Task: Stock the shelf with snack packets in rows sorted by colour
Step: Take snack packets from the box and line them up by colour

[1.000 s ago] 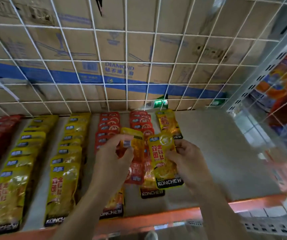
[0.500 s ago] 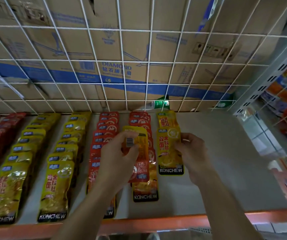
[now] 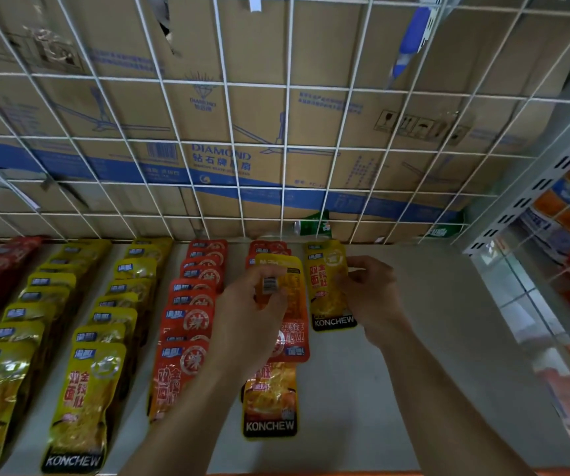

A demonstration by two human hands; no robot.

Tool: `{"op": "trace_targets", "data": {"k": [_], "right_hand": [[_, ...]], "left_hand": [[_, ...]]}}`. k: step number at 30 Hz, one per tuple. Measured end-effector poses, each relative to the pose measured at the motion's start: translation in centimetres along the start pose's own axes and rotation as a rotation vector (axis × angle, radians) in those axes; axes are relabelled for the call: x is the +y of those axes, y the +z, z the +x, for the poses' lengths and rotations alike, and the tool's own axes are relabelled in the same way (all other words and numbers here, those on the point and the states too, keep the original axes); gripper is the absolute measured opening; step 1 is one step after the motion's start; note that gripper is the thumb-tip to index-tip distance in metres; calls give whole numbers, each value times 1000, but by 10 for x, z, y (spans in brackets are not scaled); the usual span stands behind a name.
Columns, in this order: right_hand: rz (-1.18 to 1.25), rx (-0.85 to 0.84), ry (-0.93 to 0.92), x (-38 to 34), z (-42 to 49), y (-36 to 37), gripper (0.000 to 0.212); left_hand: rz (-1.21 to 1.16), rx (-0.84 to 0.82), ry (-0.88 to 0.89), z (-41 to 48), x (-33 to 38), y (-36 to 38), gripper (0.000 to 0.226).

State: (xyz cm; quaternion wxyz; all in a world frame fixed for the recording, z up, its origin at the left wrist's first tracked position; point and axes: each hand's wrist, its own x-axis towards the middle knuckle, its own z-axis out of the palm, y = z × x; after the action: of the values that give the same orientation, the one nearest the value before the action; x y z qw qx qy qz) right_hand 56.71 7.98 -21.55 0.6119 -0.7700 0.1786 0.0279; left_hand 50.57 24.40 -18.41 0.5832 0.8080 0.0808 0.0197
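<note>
Dim, warm light here; foil packets [image 3: 104,367] glint softly, my view's edges bow, lower right smears.

KONCHEW packets, DIAMOND box

The cardboard box [image 3: 276,115] behind the wire says DIAMOND in blue with 钻石牌 under it, plus a tiny DIAMOND logo higher up. Right below the box, KONCHEW sits on the black bottom strip of the yellow packet [image 3: 331,290] and the orange packet [image 3: 269,407]; same on the front yellow packet [image 3: 77,407] way down-left of the box. The red packets [image 3: 190,338] have a circled 辣. Barcode on the held packet [image 3: 290,286] is too blurry.
</note>
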Motion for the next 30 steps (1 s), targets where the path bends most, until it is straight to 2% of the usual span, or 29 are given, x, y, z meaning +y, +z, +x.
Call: {"op": "trace_targets", "data": {"k": [4,8,12,16,19,23,30], "right_hand": [[-99,48,-6,5,11,3,8],[-332,86,-79,5,13,1,21],[-467,126,-125,5,12,2,32],[-542,138,-109,9,15,2,36],[-613,115,-86,7,15,2,31],[-638,117,-67,5,11,2,25],[-643,138,-69,4,7,2,31]], "left_hand": [[1,2,-24,3,0,2,25],[0,24,-33,5,-1,4,26],[5,36,-37,7,0,5,26],[9,40,-33,8,-2,6,27],[-10,56,-47,7,-5,6,29],[-26,63,-38,5,-5,4,30],[-1,35,-19,3,1,1,29]]}}
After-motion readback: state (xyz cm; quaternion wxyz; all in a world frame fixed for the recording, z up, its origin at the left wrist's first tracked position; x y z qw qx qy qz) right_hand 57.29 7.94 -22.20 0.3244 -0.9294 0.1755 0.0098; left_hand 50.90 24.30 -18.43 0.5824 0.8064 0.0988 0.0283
